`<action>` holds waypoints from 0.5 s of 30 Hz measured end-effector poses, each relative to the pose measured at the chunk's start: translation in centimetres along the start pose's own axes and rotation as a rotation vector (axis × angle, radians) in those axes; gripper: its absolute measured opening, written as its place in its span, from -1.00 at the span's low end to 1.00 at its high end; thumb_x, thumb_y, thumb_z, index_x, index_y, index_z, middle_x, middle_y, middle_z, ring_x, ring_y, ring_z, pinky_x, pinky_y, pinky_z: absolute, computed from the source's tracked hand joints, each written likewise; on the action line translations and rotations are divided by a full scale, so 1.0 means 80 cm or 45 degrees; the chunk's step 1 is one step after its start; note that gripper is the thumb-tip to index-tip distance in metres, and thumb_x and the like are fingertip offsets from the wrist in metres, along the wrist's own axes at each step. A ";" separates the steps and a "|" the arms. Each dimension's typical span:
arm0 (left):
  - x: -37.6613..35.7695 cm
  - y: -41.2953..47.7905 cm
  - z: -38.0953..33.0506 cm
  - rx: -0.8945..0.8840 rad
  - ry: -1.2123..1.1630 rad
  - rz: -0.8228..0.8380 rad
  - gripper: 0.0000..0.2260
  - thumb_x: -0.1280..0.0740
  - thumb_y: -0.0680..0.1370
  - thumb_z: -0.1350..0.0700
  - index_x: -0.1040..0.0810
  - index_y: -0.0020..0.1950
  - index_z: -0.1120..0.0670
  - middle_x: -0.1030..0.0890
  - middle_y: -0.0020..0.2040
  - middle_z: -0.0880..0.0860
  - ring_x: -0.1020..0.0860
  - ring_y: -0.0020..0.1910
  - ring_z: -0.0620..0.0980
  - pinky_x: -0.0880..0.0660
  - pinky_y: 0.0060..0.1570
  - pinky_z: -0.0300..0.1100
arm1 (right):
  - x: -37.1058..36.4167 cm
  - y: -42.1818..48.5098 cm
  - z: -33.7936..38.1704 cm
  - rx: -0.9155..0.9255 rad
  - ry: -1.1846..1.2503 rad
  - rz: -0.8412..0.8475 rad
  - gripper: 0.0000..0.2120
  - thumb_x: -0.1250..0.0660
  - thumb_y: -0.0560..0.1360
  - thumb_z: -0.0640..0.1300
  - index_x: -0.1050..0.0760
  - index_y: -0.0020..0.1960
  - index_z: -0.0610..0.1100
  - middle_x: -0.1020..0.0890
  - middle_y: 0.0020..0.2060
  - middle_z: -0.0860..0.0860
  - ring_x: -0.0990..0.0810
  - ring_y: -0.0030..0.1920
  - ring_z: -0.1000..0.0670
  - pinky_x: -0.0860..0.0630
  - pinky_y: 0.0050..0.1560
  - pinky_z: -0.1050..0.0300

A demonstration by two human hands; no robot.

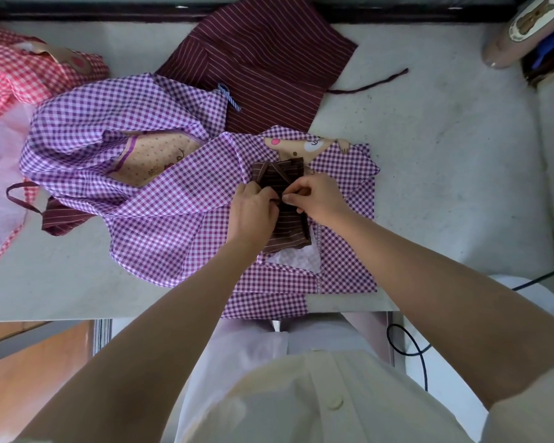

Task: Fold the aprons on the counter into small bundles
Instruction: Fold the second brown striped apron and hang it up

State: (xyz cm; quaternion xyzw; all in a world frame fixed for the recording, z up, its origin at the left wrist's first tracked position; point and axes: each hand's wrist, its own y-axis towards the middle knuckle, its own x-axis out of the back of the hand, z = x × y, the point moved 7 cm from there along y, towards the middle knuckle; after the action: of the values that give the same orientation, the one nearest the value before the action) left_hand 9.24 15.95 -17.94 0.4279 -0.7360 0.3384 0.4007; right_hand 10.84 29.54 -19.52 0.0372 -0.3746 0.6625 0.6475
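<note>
Hands meet over a small striped bundle (pixel 289 222), and from my feed I see both of them working on it at once. The left hand (pixel 255 209) has its fingers curled in and pinches the bundle at its middle, knuckles turned toward me. The right hand (pixel 317 196) comes in from the other side, thumb and curled fingers nipping the same dark cloth, so the fingertips of the two hands almost touch. The bundle is folded narrow, brown with pale stripes, and lies on top of a purple checked apron (pixel 160 231) near the middle of the worktop (pixel 429 155), a little toward the near edge. That purple apron is partly flat under the bundle, where a cartoon patch shows, and bunched up in loose folds toward the left; its lower hem hangs just over the near edge. Behind it, reaching the far edge, a maroon striped apron (pixel 263 65) lies spread out, with a thin dark cord (pixel 368 86) trailing from it to the right. A red checked apron (pixel 29 71) is heaped at the far left corner, touching the purple one. At the far right corner I make out a beige object (pixel 518 30) with a bear picture, though I cannot tell what it is. A black cable (pixel 411 343) loops below the near right corner, and a pale buttoned shirt (pixel 317 398) fills the bottom of my view.
</note>
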 end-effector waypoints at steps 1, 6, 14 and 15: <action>-0.003 0.002 0.000 0.024 0.014 0.041 -0.79 -0.23 0.58 0.17 -0.64 0.09 0.14 -0.53 -0.02 0.15 -0.41 0.03 0.12 -0.35 0.03 -0.10 | -0.001 0.000 0.000 0.002 -0.007 0.027 -0.90 -0.44 0.49 -0.14 -0.66 -0.01 -0.13 -0.65 -0.29 0.07 -0.65 -0.28 0.06 -0.55 -0.10 0.26; -0.019 0.014 0.016 0.213 -0.132 0.248 -0.81 -0.27 0.59 0.08 -0.66 0.10 0.04 -0.39 0.06 0.04 -0.27 0.15 0.09 -0.25 0.15 -0.13 | -0.004 0.001 -0.004 -0.008 0.031 0.104 -0.87 -0.41 0.52 -0.12 -0.66 0.02 -0.14 -0.66 -0.25 0.07 -0.63 -0.27 0.11 -0.51 -0.16 0.33; -0.004 0.013 0.011 0.019 -0.316 0.047 -0.77 -0.49 0.42 0.04 -0.58 0.03 -0.01 -0.50 -0.10 -0.10 -0.44 0.00 0.01 -0.31 0.04 -0.06 | -0.005 0.004 -0.010 -0.077 0.093 0.136 -0.84 -0.38 0.55 -0.10 -0.66 0.02 -0.17 -0.69 -0.24 -0.09 -0.63 -0.25 0.04 -0.54 -0.04 0.14; -0.008 0.013 0.009 -0.016 -0.353 0.049 -0.80 -0.48 0.44 0.03 -0.60 0.04 -0.03 -0.51 -0.09 -0.10 -0.45 0.01 -0.01 -0.30 0.07 -0.05 | -0.005 0.004 -0.012 -0.088 0.111 0.139 -0.84 -0.38 0.55 -0.11 -0.66 0.02 -0.18 -0.68 -0.24 -0.12 -0.63 -0.25 0.03 -0.55 -0.03 0.10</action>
State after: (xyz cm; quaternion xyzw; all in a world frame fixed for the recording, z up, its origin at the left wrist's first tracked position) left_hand 8.30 16.01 -18.95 0.4538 -0.7945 0.2791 0.2914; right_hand 11.03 29.77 -20.54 -0.0346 -0.3704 0.6844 0.6271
